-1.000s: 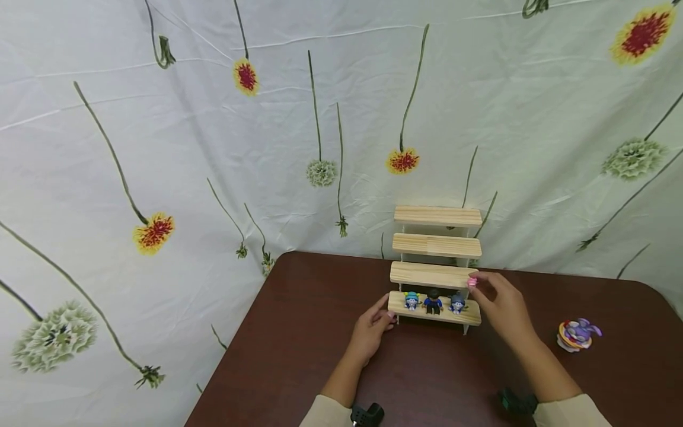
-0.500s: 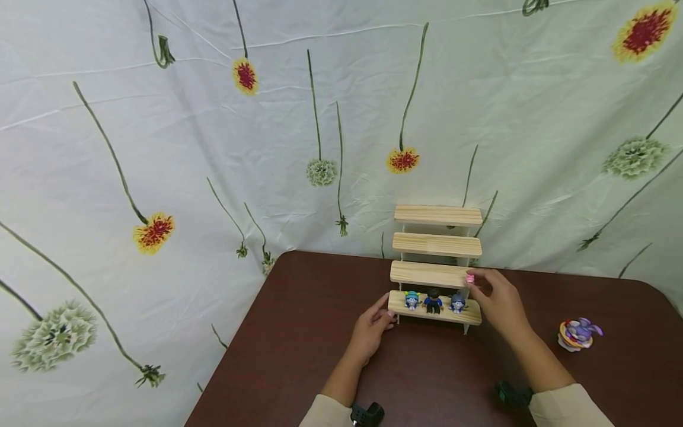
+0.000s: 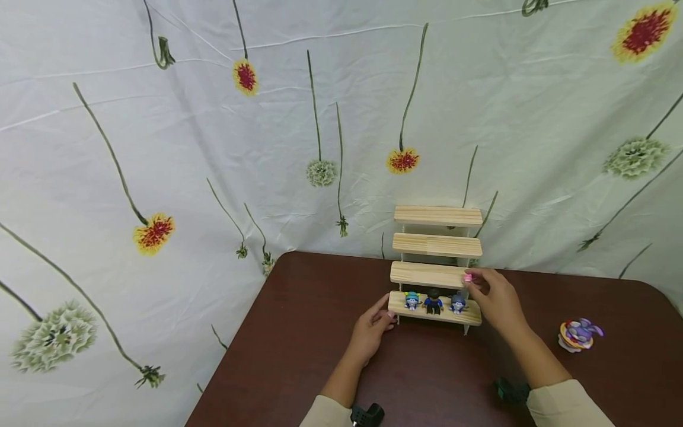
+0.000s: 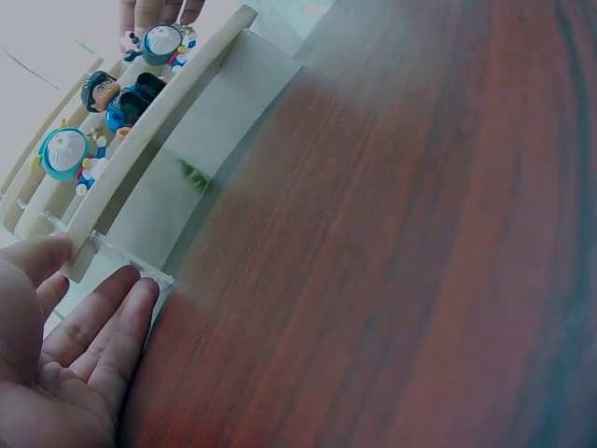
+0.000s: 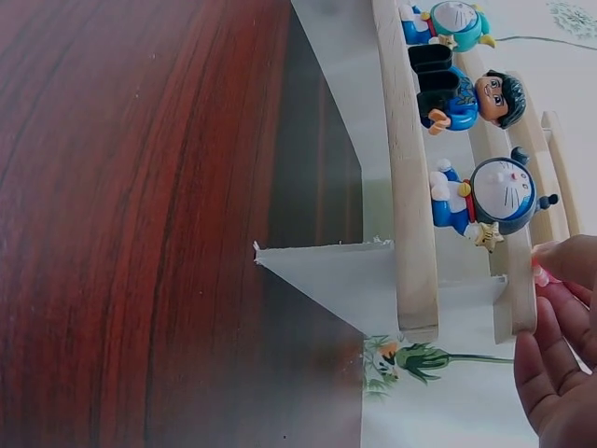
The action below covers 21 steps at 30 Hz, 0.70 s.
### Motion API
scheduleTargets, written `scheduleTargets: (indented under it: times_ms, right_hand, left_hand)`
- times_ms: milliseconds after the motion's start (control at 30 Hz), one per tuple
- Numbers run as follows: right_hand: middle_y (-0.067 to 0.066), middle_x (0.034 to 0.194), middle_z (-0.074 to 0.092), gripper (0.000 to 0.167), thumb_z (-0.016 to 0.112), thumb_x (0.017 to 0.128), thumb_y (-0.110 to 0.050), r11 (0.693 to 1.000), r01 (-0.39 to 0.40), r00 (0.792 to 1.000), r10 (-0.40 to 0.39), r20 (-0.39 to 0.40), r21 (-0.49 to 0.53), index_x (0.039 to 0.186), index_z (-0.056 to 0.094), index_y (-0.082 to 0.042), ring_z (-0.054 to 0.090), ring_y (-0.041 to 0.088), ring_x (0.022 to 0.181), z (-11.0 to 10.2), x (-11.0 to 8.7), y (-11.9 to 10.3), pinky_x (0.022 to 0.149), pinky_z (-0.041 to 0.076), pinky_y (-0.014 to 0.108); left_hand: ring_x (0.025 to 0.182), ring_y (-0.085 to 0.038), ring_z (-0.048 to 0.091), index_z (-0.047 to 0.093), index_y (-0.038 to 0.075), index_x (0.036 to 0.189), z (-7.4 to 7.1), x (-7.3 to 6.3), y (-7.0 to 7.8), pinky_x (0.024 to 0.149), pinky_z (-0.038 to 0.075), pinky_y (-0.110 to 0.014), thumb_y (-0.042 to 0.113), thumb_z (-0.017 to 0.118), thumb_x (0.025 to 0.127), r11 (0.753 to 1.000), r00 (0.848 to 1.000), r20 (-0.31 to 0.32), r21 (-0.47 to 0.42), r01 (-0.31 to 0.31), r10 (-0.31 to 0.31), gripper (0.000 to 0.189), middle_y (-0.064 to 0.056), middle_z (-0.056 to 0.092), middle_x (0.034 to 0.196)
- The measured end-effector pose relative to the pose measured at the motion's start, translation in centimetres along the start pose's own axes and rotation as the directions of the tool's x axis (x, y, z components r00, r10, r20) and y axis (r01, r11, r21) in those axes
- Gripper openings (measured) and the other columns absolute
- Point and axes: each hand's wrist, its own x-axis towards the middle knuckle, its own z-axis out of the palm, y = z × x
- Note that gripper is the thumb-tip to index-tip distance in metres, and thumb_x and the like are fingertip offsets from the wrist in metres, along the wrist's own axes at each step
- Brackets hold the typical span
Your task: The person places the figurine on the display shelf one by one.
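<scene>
My right hand point(image 3: 498, 299) pinches a small pink figure point(image 3: 468, 277) between thumb and fingertips, at the right end of the second step from the bottom. Fingers hide most of it; what it depicts I cannot tell. My left hand point(image 3: 368, 332) holds the left end of the wooden tiered display stand point(image 3: 427, 244), thumb and fingers at the lowest step's corner. Along that step stand a teal-hooded cat figure point(image 5: 455, 19), a black-haired toy figure point(image 5: 457, 98) in blue and black, and a grey-hooded cat figure point(image 5: 504, 191).
A purple rabbit-like toy point(image 3: 578, 333) on a round base sits to the right on the dark brown table point(image 3: 299, 332). Behind the stand hangs a white cloth point(image 3: 299, 118) printed with flowers. Clear side panels point(image 5: 326, 280) support the steps.
My right hand has shifted slightly left and up with the pink figure, from beside the second step's end to over it. The left hand stays on the stand.
</scene>
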Motion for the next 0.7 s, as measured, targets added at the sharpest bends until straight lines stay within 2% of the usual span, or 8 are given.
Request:
scheduleTargets:
  times_ms: [267,467,700]
  right_hand:
    - [0.016,0.105,0.068,0.030,0.070,0.095,-0.009,1.000,-0.007,1.000,0.007,0.012,0.002,0.124,0.067,0.001,0.066,0.028,0.095,-0.06,0.12,0.00,0.075,0.059,0.030]
    - [0.019,0.114,0.062,0.040,0.072,0.094,-0.007,0.999,-0.012,1.000,0.012,0.001,0.042,0.131,0.061,0.002,0.065,0.032,0.100,-0.05,-0.13,-0.05,0.077,0.058,0.024]
    - [0.018,0.116,0.060,0.040,0.073,0.093,-0.009,0.998,-0.011,0.999,0.014,-0.048,0.059,0.130,0.061,0.001,0.065,0.032,0.100,-0.08,-0.66,0.14,0.075,0.052,0.010]
  left_hand:
    - [0.113,-0.031,0.068,0.045,0.017,0.154,-0.03,0.08,-0.03,0.093,0.061,-0.027,0.023,0.059,0.104,1.000,1.000,0.000,-0.017,0.007,-0.007,0.052,-0.019,0.071,0.119]
    - [0.112,-0.030,0.069,0.047,0.019,0.153,-0.02,0.16,-0.06,0.091,0.061,-0.025,0.024,0.060,0.103,1.000,1.000,-0.002,-0.013,0.008,-0.008,0.052,-0.019,0.071,0.118]
    - [0.111,-0.030,0.069,0.047,0.019,0.153,-0.02,0.23,-0.15,0.091,0.061,-0.025,0.023,0.060,0.103,1.000,1.000,-0.001,-0.010,0.002,-0.002,0.051,-0.019,0.071,0.117]
